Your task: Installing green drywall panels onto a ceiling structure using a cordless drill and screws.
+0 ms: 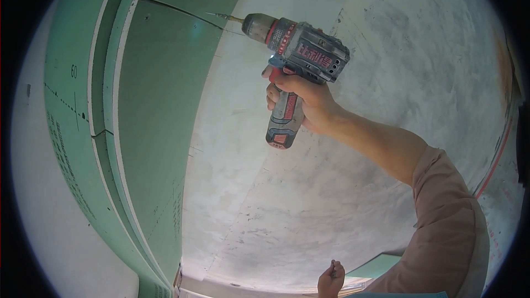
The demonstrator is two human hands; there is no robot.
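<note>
My right hand (301,96) is wrapped around the grip of a grey-and-black cordless drill (314,49) with red trim, index finger at the red trigger. The drill points left toward the green plasterboard (171,49). From its chuck sticks a brass-coloured bit (236,19), and a thin pointed piece, seemingly a screw (217,15), sits at its end. That tip overlaps the board near a dark seam; whether it touches cannot be told. Low in the view, my left hand (330,282) is closed in a pinch, with something small and dark between the fingertips.
Layered green boards with pale cut edges (118,72) step down along the left side. A few screw heads (147,17) show beside the seam. A grey plastered surface (265,198) fills the middle and right. Another green panel (375,266) lies at the bottom, near my right sleeve.
</note>
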